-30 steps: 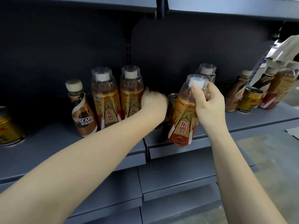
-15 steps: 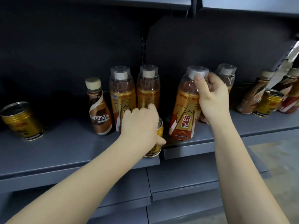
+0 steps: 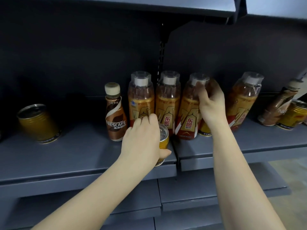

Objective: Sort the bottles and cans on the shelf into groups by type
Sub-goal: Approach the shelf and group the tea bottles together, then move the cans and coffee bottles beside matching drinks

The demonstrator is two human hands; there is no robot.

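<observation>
Sorting the drinks by kind, the person works both hands at once on the grey shelf [image 3: 83,156]. The right hand [image 3: 210,103] is wrapped around the shoulder of an orange bottle [image 3: 187,120], fingers curled over its upper body just under the clear cap cover, and the bottle stands upright on the shelf just beside two matching orange bottles [image 3: 141,103] to its left; holding it high probably lets the hand steer the base into line with that row. Whether the fingers are pressing firmly or only resting there cannot be told, since the hand is a little blurred. The left hand [image 3: 144,138] grasps a gold can [image 3: 163,143] from above and the side, thumb under its lower edge, near the front lip of the shelf and in front of the orange bottles; the can looks tilted and may be lifted off the shelf, most likely so it can be carried away from the bottles. Its likely home is beside the other gold can [image 3: 39,123], which stands alone well to the left. A brown coffee bottle [image 3: 115,113] stands just left of the orange row, apart from its own kind, and another gold can [image 3: 205,130] is half hidden behind the right wrist. Further right stand a fourth orange bottle [image 3: 242,103], a second coffee bottle [image 3: 275,108] and a gold can [image 3: 292,115] crowded together, so that end appears unsorted.
</observation>
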